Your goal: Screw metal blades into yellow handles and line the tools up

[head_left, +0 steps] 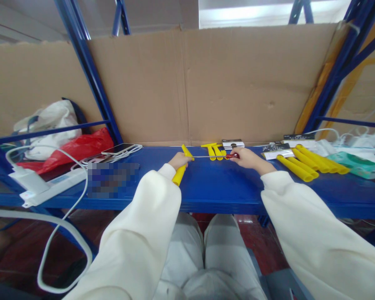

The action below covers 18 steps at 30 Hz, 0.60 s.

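Note:
My left hand [178,161] is closed around a yellow plastic handle-like piece [179,176], held tilted above the blue shelf top. My right hand [247,159] grips the dark red handle of a screwdriver [206,156]. Its long thin shaft runs level to the left, and the end meets the yellow piece beside my left fingers. Whether the tip sits in a screw is too small to tell. Behind the shaft, close to my right hand, lie several yellow T-shaped pieces [211,151] and a black-and-white card package [233,144].
On the right lie several yellow tubes [300,168] with card labels [277,151], and a green packet [356,165]. At left are a white power strip [54,186], a looping cable, a phone [120,149] and a red bag [78,150]. Cardboard [237,83] stands behind the blue shelf [215,183].

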Each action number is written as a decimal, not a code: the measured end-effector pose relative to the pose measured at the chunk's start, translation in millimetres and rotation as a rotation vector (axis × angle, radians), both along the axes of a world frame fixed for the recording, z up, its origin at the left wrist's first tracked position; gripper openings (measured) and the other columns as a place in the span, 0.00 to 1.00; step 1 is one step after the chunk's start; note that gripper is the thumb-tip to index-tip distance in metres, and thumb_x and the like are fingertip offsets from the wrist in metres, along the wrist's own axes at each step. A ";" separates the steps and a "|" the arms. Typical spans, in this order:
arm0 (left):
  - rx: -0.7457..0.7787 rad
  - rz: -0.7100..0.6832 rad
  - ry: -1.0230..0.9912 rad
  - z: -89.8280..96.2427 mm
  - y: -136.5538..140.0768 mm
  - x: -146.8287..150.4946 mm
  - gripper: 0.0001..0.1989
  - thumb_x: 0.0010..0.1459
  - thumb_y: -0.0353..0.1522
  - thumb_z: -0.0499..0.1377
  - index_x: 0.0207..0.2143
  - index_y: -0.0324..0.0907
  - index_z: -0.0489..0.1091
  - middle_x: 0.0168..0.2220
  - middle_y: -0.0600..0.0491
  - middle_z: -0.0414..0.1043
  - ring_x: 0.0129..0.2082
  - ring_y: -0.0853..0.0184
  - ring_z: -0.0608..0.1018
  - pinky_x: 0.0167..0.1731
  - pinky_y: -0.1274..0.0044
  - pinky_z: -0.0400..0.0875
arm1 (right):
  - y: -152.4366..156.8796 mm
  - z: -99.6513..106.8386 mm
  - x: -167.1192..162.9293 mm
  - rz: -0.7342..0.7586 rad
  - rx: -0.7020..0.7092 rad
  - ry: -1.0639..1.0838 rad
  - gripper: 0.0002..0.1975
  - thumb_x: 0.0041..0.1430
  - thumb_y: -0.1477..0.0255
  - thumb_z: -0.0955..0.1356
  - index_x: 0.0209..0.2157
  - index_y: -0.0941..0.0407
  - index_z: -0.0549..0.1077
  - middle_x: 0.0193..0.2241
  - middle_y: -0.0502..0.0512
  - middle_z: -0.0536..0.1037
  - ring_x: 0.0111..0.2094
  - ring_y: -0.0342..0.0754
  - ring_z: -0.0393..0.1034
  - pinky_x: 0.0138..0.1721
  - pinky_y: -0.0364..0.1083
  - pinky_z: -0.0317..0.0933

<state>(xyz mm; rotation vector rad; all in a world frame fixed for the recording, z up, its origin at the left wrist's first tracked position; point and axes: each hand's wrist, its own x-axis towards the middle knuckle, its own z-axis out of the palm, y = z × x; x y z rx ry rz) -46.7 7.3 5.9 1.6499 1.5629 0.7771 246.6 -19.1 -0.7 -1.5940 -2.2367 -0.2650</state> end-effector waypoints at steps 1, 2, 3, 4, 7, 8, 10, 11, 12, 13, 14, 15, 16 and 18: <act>0.001 0.000 -0.001 -0.3 0.4 -0.1 0.05 0.57 0.25 0.59 0.28 0.36 0.73 0.12 0.59 0.62 0.12 0.71 0.67 0.18 0.78 0.63 | 0.0 -0.1 0.2 0.001 0.002 -0.003 0.09 0.61 0.70 0.68 0.41 0.57 0.77 0.38 0.61 0.82 0.36 0.52 0.75 0.38 0.45 0.64; 0.002 0.002 -0.002 -0.6 0.8 -0.1 0.06 0.57 0.25 0.59 0.28 0.36 0.73 0.12 0.59 0.62 0.12 0.71 0.67 0.19 0.78 0.63 | 0.1 -0.1 0.5 0.003 0.006 -0.007 0.09 0.61 0.70 0.67 0.41 0.57 0.77 0.38 0.61 0.82 0.36 0.51 0.75 0.37 0.45 0.64; 0.000 0.003 -0.002 -0.8 1.2 -0.2 0.06 0.57 0.25 0.59 0.28 0.36 0.73 0.12 0.59 0.63 0.13 0.71 0.67 0.20 0.78 0.63 | 0.1 0.0 0.6 0.006 0.008 -0.010 0.09 0.61 0.70 0.67 0.41 0.57 0.77 0.37 0.60 0.82 0.35 0.51 0.75 0.37 0.45 0.64; 0.000 0.004 -0.004 -0.8 1.4 -0.2 0.06 0.57 0.25 0.59 0.28 0.36 0.73 0.12 0.59 0.63 0.13 0.71 0.67 0.20 0.78 0.64 | 0.1 0.0 0.7 0.010 0.009 -0.013 0.09 0.61 0.70 0.67 0.41 0.57 0.77 0.37 0.60 0.82 0.35 0.51 0.75 0.37 0.44 0.64; -0.001 0.007 -0.011 -0.4 1.1 -0.1 0.06 0.57 0.25 0.59 0.27 0.36 0.72 0.12 0.59 0.63 0.13 0.71 0.67 0.20 0.78 0.64 | -0.1 0.5 0.6 0.007 0.005 -0.016 0.09 0.61 0.71 0.67 0.41 0.57 0.77 0.36 0.60 0.82 0.35 0.51 0.75 0.36 0.44 0.64; -0.003 0.009 -0.013 -0.1 0.7 -0.1 0.06 0.57 0.25 0.59 0.26 0.36 0.72 0.12 0.59 0.63 0.13 0.71 0.67 0.20 0.78 0.64 | -0.3 0.7 0.4 0.001 0.001 -0.015 0.09 0.61 0.71 0.67 0.41 0.57 0.77 0.36 0.60 0.82 0.35 0.51 0.75 0.36 0.44 0.64; -0.004 0.013 -0.017 0.3 0.0 0.1 0.07 0.56 0.25 0.59 0.25 0.37 0.71 0.12 0.59 0.62 0.13 0.71 0.67 0.20 0.78 0.63 | -0.7 1.0 -0.1 -0.002 -0.004 -0.012 0.09 0.61 0.71 0.67 0.41 0.57 0.77 0.37 0.61 0.82 0.35 0.51 0.75 0.37 0.45 0.64; -0.005 0.013 -0.018 0.5 -0.3 0.2 0.07 0.56 0.25 0.59 0.25 0.37 0.71 0.12 0.59 0.62 0.13 0.71 0.67 0.20 0.78 0.63 | -0.8 1.1 -0.3 0.003 -0.005 -0.010 0.09 0.61 0.71 0.67 0.41 0.57 0.77 0.37 0.61 0.82 0.35 0.51 0.75 0.36 0.44 0.64; -0.004 0.013 -0.019 0.6 -0.5 0.3 0.07 0.56 0.25 0.59 0.25 0.37 0.71 0.12 0.59 0.62 0.13 0.71 0.67 0.20 0.78 0.63 | -0.9 1.2 -0.5 0.009 -0.004 -0.007 0.09 0.61 0.71 0.67 0.40 0.58 0.77 0.37 0.61 0.82 0.35 0.51 0.75 0.36 0.44 0.64; -0.001 0.014 -0.020 0.6 -0.6 0.4 0.07 0.56 0.25 0.59 0.25 0.37 0.71 0.12 0.59 0.62 0.13 0.71 0.66 0.20 0.78 0.63 | -0.9 1.1 -0.6 0.016 -0.004 -0.003 0.09 0.61 0.71 0.67 0.40 0.58 0.77 0.36 0.61 0.82 0.35 0.51 0.75 0.36 0.44 0.64; 0.002 0.014 -0.021 0.5 -0.6 0.5 0.08 0.56 0.25 0.59 0.24 0.37 0.71 0.12 0.59 0.62 0.13 0.71 0.66 0.20 0.78 0.62 | -0.7 1.0 -0.6 0.021 -0.004 0.000 0.09 0.61 0.71 0.67 0.40 0.58 0.77 0.36 0.61 0.82 0.34 0.50 0.74 0.36 0.44 0.64; 0.004 0.014 -0.021 0.5 -0.7 0.6 0.08 0.57 0.24 0.59 0.24 0.38 0.70 0.12 0.59 0.62 0.13 0.71 0.66 0.19 0.78 0.62 | -0.4 0.7 -0.5 0.025 -0.004 0.003 0.09 0.61 0.71 0.67 0.40 0.58 0.77 0.36 0.60 0.82 0.34 0.50 0.74 0.36 0.44 0.64; 0.005 0.014 -0.020 0.5 -0.7 0.7 0.08 0.57 0.24 0.59 0.24 0.38 0.70 0.12 0.59 0.62 0.13 0.71 0.66 0.19 0.78 0.62 | 0.0 0.4 -0.3 0.027 -0.004 0.006 0.09 0.60 0.71 0.67 0.40 0.58 0.77 0.36 0.60 0.82 0.34 0.50 0.74 0.36 0.44 0.64; 0.007 0.014 -0.018 0.5 -0.8 1.1 0.08 0.57 0.24 0.58 0.25 0.37 0.71 0.12 0.59 0.61 0.13 0.71 0.66 0.19 0.78 0.62 | 1.0 -0.4 0.5 0.030 0.002 0.010 0.08 0.60 0.71 0.67 0.40 0.57 0.77 0.35 0.60 0.82 0.33 0.50 0.74 0.35 0.44 0.64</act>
